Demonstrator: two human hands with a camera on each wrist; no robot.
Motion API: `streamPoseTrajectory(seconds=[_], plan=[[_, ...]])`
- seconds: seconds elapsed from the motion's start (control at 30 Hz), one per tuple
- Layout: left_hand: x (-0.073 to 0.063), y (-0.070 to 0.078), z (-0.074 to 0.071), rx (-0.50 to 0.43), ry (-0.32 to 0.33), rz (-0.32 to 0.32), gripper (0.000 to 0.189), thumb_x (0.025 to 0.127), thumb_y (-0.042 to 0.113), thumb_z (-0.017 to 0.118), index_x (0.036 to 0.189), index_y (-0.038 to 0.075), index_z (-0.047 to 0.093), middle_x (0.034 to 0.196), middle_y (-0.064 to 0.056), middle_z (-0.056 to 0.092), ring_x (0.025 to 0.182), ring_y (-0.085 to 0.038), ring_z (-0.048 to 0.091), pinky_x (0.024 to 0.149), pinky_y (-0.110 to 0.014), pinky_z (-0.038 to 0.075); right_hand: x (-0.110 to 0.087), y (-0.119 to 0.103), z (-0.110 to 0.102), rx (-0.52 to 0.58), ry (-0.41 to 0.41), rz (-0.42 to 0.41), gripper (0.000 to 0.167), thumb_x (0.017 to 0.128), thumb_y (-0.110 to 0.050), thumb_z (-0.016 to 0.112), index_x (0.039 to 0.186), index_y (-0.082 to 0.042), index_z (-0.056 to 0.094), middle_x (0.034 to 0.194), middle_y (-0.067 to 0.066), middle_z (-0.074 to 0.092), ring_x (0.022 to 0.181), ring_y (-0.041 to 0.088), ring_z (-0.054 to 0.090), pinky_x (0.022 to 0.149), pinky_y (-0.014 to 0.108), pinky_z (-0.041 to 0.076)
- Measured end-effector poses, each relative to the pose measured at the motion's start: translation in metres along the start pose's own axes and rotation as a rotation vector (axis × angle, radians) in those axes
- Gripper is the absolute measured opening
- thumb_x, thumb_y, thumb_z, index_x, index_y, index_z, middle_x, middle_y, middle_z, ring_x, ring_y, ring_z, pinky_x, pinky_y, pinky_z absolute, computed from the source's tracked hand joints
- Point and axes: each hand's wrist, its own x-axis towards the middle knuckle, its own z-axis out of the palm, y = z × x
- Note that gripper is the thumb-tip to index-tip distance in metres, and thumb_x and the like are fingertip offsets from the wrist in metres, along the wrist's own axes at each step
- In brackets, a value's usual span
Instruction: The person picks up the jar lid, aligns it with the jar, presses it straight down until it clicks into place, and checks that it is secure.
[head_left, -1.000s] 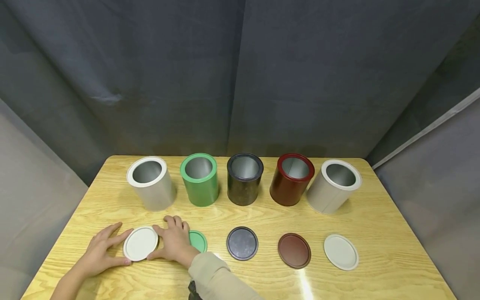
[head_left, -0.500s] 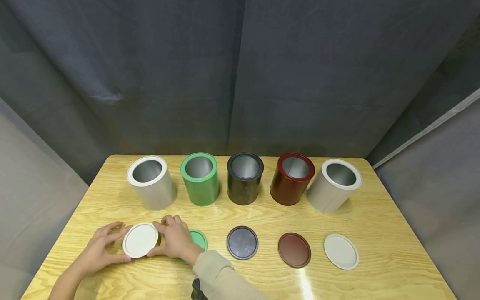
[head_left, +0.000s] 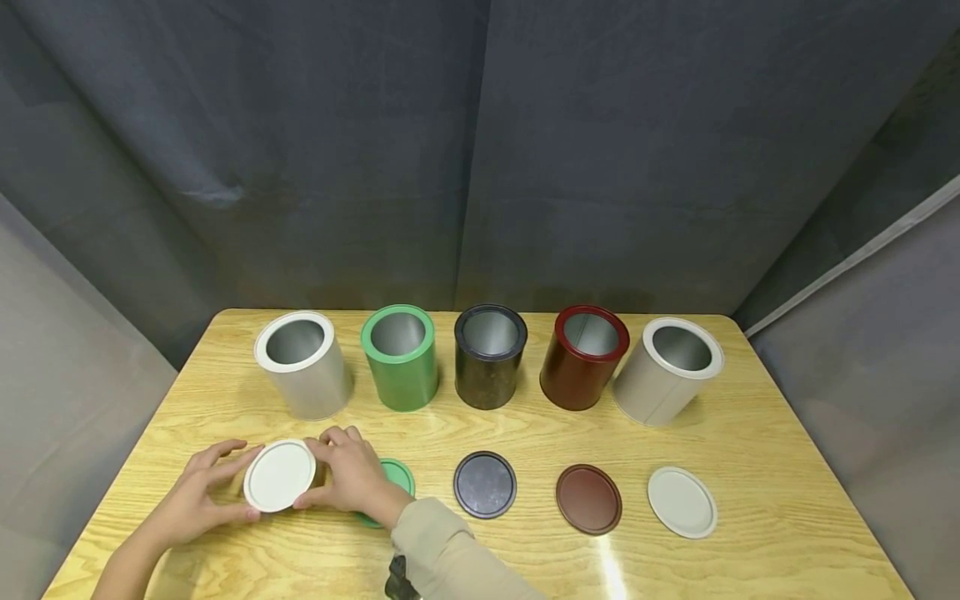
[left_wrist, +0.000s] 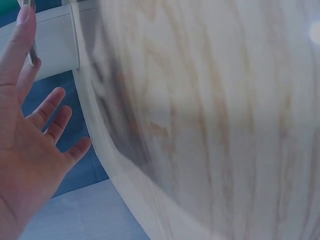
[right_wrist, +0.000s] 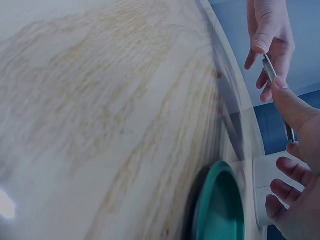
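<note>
A round white can lid [head_left: 280, 475] is held at its edges by both hands, tilted and raised off the wooden table. My left hand [head_left: 191, 496] pinches its left edge between thumb and forefinger, its other fingers spread loosely. On the opposite edge, the thumb and finger of my right hand [head_left: 348, 475] pinch the lid. The right wrist view shows the lid [right_wrist: 270, 70] edge-on between the two hands. Behind it stands an open white can [head_left: 311, 383]. Under my right wrist lies a green lid [head_left: 396, 475], partly hidden by that hand.
Along the back stand several more open cans: green [head_left: 405, 383], black [head_left: 487, 383], dark red [head_left: 573, 383] and off-white [head_left: 652, 387]. In front lie a black lid [head_left: 484, 485], a dark red lid [head_left: 588, 499] and another white lid [head_left: 682, 502]. Grey curtains [head_left: 480, 167] surround the table [head_left: 525, 567].
Both hands have lifted the white lid slightly off the table, and it now tilts more. The cans and the other lids have stayed in place.
</note>
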Motion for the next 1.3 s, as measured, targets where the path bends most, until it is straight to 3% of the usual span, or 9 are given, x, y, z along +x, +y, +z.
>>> streamPoseTrajectory(seconds=[0.17, 0.47, 0.57, 0.67, 0.8, 0.9, 1.07, 1.3], plan=[[0.001, 0.003, -0.002, -0.016, 0.002, 0.001, 0.082, 0.058, 0.024, 0.084, 0.131, 0.009, 0.050, 0.129, -0.023, 0.037, 0.113, -0.045, 0.026, 0.076, -0.064, 0.027, 0.000, 0.000, -0.004, 0.012, 0.002, -0.006, 0.079, 0.066, -0.064, 0.066, 0.132, -0.024, 0.050, 0.112, -0.009, 0.048, 0.093, 0.006, 0.039, 0.070, 0.014, 0.033], [0.003, 0.007, -0.004, -0.026, 0.034, 0.067, 0.081, 0.055, 0.019, 0.085, 0.129, 0.007, 0.052, 0.125, -0.017, 0.039, 0.112, -0.040, 0.029, 0.076, -0.060, 0.028, -0.001, -0.001, -0.013, 0.045, 0.016, -0.030, 0.077, 0.065, -0.062, 0.067, 0.130, -0.024, 0.051, 0.114, -0.008, 0.049, 0.096, 0.006, 0.040, 0.074, 0.015, 0.034], [0.004, 0.008, -0.006, -0.032, 0.038, 0.084, 0.080, 0.056, 0.018, 0.085, 0.128, 0.008, 0.053, 0.126, -0.013, 0.040, 0.112, -0.034, 0.031, 0.076, -0.060, 0.028, -0.001, -0.001, -0.017, 0.057, 0.034, -0.044, 0.077, 0.064, -0.061, 0.068, 0.129, -0.023, 0.052, 0.115, -0.008, 0.049, 0.096, 0.006, 0.040, 0.074, 0.013, 0.033], [0.006, 0.008, -0.006, -0.045, 0.040, 0.087, 0.078, 0.056, 0.017, 0.085, 0.127, 0.009, 0.054, 0.129, -0.004, 0.041, 0.114, -0.021, 0.030, 0.077, -0.061, 0.028, -0.001, -0.001, -0.020, 0.062, 0.052, -0.053, 0.076, 0.063, -0.060, 0.069, 0.128, -0.024, 0.054, 0.115, -0.008, 0.049, 0.096, 0.006, 0.040, 0.074, 0.013, 0.033], [0.007, 0.010, -0.008, -0.063, 0.040, 0.096, 0.077, 0.057, 0.015, 0.085, 0.127, 0.009, 0.054, 0.131, 0.000, 0.041, 0.114, -0.006, 0.026, 0.076, -0.062, 0.029, -0.001, 0.000, -0.024, 0.064, 0.068, -0.058, 0.075, 0.063, -0.059, 0.070, 0.128, -0.025, 0.054, 0.115, -0.008, 0.048, 0.096, 0.007, 0.040, 0.074, 0.013, 0.033], [0.008, 0.013, -0.010, -0.063, 0.046, 0.121, 0.076, 0.057, 0.013, 0.085, 0.127, 0.007, 0.054, 0.131, -0.003, 0.043, 0.114, -0.004, 0.026, 0.076, -0.060, 0.030, -0.001, 0.000, -0.027, 0.060, 0.072, -0.061, 0.076, 0.064, -0.060, 0.070, 0.129, -0.024, 0.053, 0.116, -0.008, 0.048, 0.097, 0.007, 0.040, 0.075, 0.013, 0.034], [0.010, 0.016, -0.012, -0.074, 0.054, 0.149, 0.076, 0.057, 0.012, 0.084, 0.126, 0.005, 0.054, 0.132, 0.002, 0.043, 0.115, 0.000, 0.026, 0.077, -0.059, 0.029, 0.000, 0.000, -0.031, 0.058, 0.074, -0.055, 0.079, 0.064, -0.060, 0.070, 0.130, -0.021, 0.052, 0.119, -0.008, 0.048, 0.101, 0.007, 0.040, 0.079, 0.014, 0.035], [0.009, 0.022, -0.015, -0.124, 0.036, 0.130, 0.077, 0.059, 0.008, 0.083, 0.128, 0.000, 0.050, 0.134, 0.008, 0.040, 0.119, 0.006, 0.022, 0.077, -0.066, 0.027, -0.001, -0.002, -0.034, 0.067, 0.079, -0.050, 0.080, 0.064, -0.061, 0.069, 0.130, -0.019, 0.052, 0.123, -0.008, 0.048, 0.105, 0.007, 0.041, 0.083, 0.016, 0.036]])
